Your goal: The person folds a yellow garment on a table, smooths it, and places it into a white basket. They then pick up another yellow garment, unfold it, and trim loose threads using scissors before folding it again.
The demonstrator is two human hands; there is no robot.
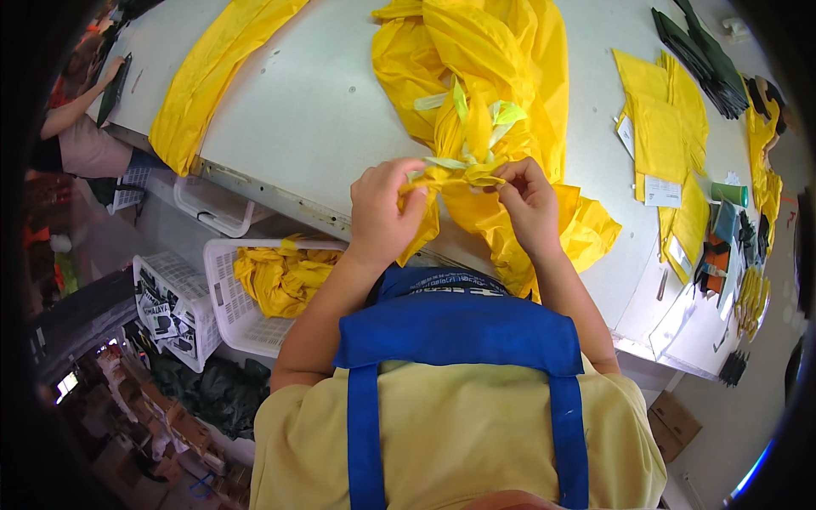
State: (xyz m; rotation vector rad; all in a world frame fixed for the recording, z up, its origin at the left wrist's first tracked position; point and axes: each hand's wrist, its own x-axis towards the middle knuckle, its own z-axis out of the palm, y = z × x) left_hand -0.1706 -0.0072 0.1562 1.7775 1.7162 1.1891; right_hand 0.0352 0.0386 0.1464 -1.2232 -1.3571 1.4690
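A bunched yellow garment of thin, shiny fabric lies across the table in front of me, its near part hanging over the front edge by my apron. Pale and lime-yellow strips show in its folds. My left hand pinches a gathered edge of the fabric between thumb and fingers. At the other end of that same edge, my right hand has its thumb and fingertips pressed together on the cloth. The stretch between my hands is raised and crumpled.
A long yellow fabric piece lies at the table's left. Folded yellow garments with white labels and dark green pieces are on the right. Below the left edge stands a white basket of yellow fabric. Another person's arm rests at far left.
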